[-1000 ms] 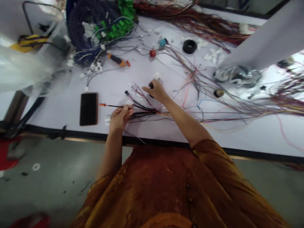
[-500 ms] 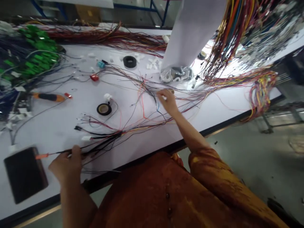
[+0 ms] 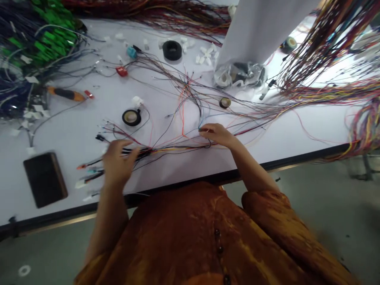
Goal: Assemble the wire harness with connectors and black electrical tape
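A bundle of thin black, red and orange wires [image 3: 166, 149] lies across the white table [image 3: 297, 134] near its front edge. My left hand [image 3: 118, 162] rests over the bundle's left end with fingers spread, motion-blurred, its grip unclear. My right hand [image 3: 218, 135] pinches thin wires further right along the bundle. A roll of black tape [image 3: 131, 117] with a white connector [image 3: 137, 101] beside it sits just beyond the wires.
A black phone [image 3: 45, 179] lies at the front left. An orange-handled screwdriver [image 3: 67, 94], green connectors [image 3: 44, 39], another tape roll [image 3: 172, 50], a clear bag [image 3: 239, 74] and a white post [image 3: 261, 27] stand further back. Coloured wire harnesses [image 3: 332, 47] hang at the right.
My left hand moved right along the bundle and opened its fingers. My right hand pulled back toward me from the small roll. The view swung left and down.
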`<act>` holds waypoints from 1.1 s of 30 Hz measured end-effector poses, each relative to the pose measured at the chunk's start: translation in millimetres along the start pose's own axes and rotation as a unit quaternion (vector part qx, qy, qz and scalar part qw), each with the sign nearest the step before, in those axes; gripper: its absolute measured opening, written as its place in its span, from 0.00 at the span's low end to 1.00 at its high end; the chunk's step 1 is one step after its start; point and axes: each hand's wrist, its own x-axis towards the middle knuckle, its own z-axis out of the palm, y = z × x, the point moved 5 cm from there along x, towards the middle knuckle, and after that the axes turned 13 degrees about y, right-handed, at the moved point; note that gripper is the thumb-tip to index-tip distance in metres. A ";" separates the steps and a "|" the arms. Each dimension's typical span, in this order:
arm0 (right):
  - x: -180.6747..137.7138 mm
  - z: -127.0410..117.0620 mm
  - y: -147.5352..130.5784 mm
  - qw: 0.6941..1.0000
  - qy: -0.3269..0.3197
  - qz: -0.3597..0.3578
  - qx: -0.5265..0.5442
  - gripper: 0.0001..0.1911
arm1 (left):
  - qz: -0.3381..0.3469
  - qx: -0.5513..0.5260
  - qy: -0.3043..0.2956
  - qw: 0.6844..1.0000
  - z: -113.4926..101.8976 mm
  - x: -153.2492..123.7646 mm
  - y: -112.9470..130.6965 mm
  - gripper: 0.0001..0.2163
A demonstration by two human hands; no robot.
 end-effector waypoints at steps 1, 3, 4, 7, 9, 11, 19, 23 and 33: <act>0.7 1.5 1.3 1.000 0.003 0.001 0.027 0.16 | 0.022 0.004 -0.004 1.000 11.2 -2.9 -1.5 0.15; 2.1 0.0 3.1 0.997 0.055 -0.024 0.055 0.15 | 0.059 0.020 -0.015 0.998 31.7 -9.0 -6.5 0.15; 2.8 -2.2 3.6 0.993 0.095 -0.050 0.040 0.14 | 0.074 0.029 -0.016 0.997 39.4 -11.7 -9.7 0.15; 5.8 -6.4 7.5 0.975 0.182 -0.116 -0.055 0.13 | 0.088 0.039 -0.002 0.995 49.2 -16.5 -20.7 0.14; 10.1 -6.8 13.1 0.975 0.168 -0.119 -0.080 0.15 | 0.087 0.027 0.001 0.996 49.6 -17.4 -25.4 0.14; 13.2 -9.8 18.3 0.987 0.118 -0.096 -0.056 0.20 | 0.084 0.019 0.003 0.996 48.4 -17.4 -27.1 0.14; -21.3 -31.7 -8.2 0.973 0.066 -0.171 -0.140 0.42 | 0.078 0.038 0.004 0.996 49.4 -18.2 -28.1 0.15; -35.9 -17.3 -15.5 0.950 0.080 -0.189 -0.237 0.23 | 0.088 0.018 0.003 0.996 50.5 -18.1 -30.6 0.16; -23.8 -2.9 6.1 0.954 0.205 -0.118 -0.184 0.08 | 0.093 -0.002 0.017 0.995 48.3 -17.0 -30.9 0.18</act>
